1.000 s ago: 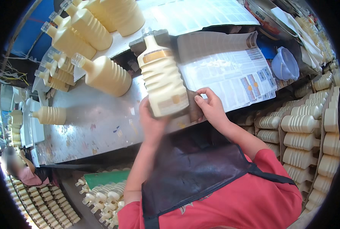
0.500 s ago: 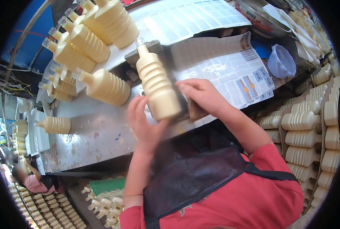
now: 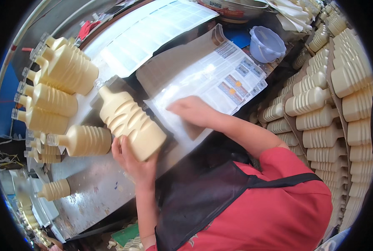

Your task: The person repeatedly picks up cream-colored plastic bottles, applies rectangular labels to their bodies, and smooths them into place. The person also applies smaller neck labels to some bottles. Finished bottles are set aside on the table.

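Observation:
A cream bottle point(image 3: 132, 121) with a clear neck lies tilted, its neck pointing to the far left and resting by a dark block point(image 3: 117, 83). My left hand point(image 3: 133, 161) is closed round its lower end, thumb and fingers on either side of the base. Across from it, my right hand point(image 3: 192, 111) hovers at or just over the printed sheets point(image 3: 182, 79), its fingers drawn together and pointing left. Whether anything sits between those fingertips is hard to make out. A dimpled, wavy side of the bottle faces up.
More cream bottles point(image 3: 63, 67) stand at the table's far left, with another bottle point(image 3: 88, 141) left of my hand and a smaller one point(image 3: 54, 189) nearer. A lilac bucket point(image 3: 266, 44) stands behind the sheets. Stacked bottles point(image 3: 316, 115) fill the right side.
The view has swung right. The bottle has turned, so its dimpled side shows, and my left hand has closed on its base. My right hand has left the bottle's side for the sheets.

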Motion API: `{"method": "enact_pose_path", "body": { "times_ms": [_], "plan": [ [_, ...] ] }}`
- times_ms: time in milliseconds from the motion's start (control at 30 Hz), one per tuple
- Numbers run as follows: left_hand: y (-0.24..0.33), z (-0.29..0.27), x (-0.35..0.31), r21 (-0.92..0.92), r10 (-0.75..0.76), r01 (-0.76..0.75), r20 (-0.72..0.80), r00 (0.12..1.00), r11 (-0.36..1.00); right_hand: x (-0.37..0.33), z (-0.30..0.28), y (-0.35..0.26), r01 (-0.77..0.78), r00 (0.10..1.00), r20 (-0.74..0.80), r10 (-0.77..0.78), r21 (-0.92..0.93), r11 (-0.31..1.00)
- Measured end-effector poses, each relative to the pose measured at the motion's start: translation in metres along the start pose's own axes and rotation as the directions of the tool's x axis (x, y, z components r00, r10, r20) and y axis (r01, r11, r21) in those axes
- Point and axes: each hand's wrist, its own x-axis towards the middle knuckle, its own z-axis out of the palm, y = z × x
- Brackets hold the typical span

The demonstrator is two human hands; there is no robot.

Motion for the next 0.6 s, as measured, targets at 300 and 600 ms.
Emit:
{"method": "enact_pose_path", "body": {
  "times_ms": [300,600],
  "plan": [
    [-0.003,0.002,-0.003,-0.053,-0.051,0.052,0.024,0.998,0.997,0.011,-0.121,0.089,-0.328,0.783,-0.604,-0.152,-0.607,0.724],
    [-0.002,0.000,-0.004,-0.026,-0.030,0.031,0.030,0.999,0.999,0.053,-0.152,0.085,-0.433,0.898,-0.421,0.125,-0.801,0.413]
  ]
}}
